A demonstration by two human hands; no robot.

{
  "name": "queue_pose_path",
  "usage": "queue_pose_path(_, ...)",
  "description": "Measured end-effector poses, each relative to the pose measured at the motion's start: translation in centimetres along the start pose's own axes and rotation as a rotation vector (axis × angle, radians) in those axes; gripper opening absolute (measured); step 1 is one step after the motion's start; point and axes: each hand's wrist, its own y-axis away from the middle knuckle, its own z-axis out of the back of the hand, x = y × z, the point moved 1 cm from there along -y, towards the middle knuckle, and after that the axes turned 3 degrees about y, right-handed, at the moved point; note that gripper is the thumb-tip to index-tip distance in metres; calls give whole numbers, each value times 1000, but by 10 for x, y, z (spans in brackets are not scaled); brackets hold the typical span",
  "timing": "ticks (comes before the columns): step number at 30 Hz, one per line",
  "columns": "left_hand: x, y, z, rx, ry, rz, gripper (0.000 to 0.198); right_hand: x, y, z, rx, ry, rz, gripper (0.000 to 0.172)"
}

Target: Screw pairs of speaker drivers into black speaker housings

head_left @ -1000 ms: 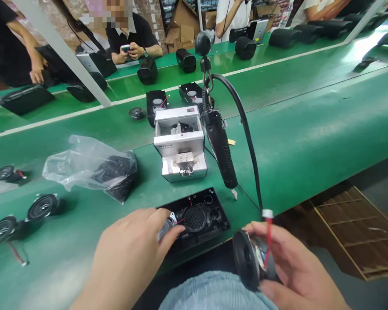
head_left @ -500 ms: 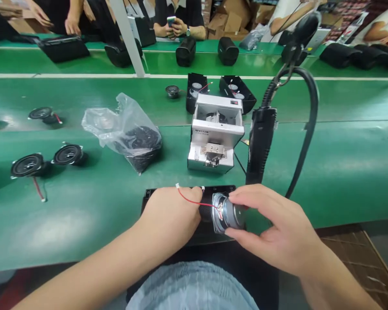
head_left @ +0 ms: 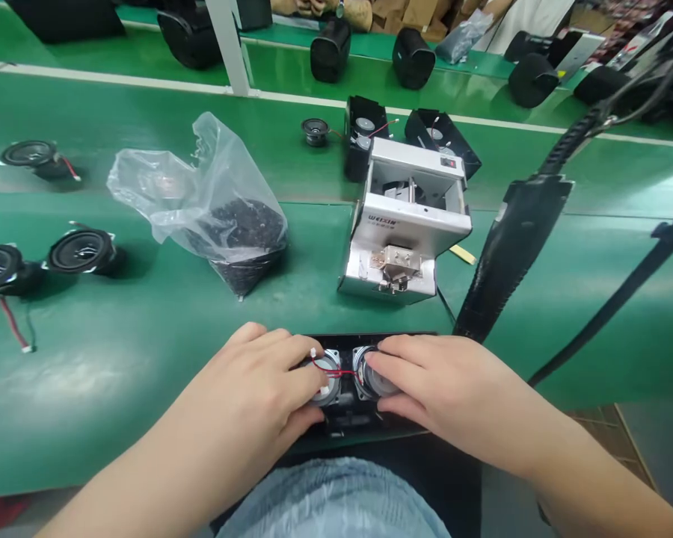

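Note:
A black speaker housing [head_left: 364, 426] lies open at the near edge of the green workbench. Two round speaker drivers sit side by side in it. My left hand [head_left: 247, 392] grips the left driver [head_left: 330, 381], and my right hand [head_left: 443, 381] grips the right driver [head_left: 373, 377]. A red wire [head_left: 336, 371] with white connectors runs between the drivers. My fingers hide most of both drivers and the housing's inside.
A white screw feeder [head_left: 404, 224] stands beyond the housing, beside a hanging black electric screwdriver [head_left: 510, 258]. To the left are a plastic bag of black screws [head_left: 241, 239] and loose speaker drivers [head_left: 83, 252]. Further housings [head_left: 437, 134] and a co-worker's hands [head_left: 314, 6] lie beyond.
The driver held in my right hand now sits in the housing beside a second driver, with both hands on them. The housing has turned, and the view has shifted.

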Motion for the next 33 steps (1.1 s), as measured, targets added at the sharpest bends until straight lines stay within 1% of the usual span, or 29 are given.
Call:
queue_pose_path(2, 0, -1, -1, 17, -10, 1, 21, 0, 0, -2, 20, 24, 7, 50)
queue_pose_path(4, 1, -1, -2, 21, -24, -6, 18, 2, 1, -3, 35, 39, 17, 52)
queue_pose_path(6, 1, -2, -3, 7, -25, -28, 17, 4, 1, -4, 45, 57, 9, 54)
queue_pose_path(10, 3, -2, -4, -33, -27, -64, 26, 6, 0, -6, 83, 91, -16, 53)
queue_pose_path(14, 4, -2, -5, -64, -45, -56, 32, 3, 2, -6, 110, 81, 7, 53)
queue_pose_path(16, 3, -2, -4, -59, -53, -49, 34, 1, 2, -5, 107, 70, 17, 50)
queue_pose_path(20, 2, -5, -1, -14, -57, -71, 29, -1, 4, -6, 99, 53, 17, 48)
queue_pose_path(27, 3, -8, 2, 11, -79, -57, 28, -3, 6, -9, 104, 5, 8, 44)
queue_pose_path(33, 1, -7, 1, 20, -110, -55, 27, -4, 1, -6, 68, -6, 29, 41)
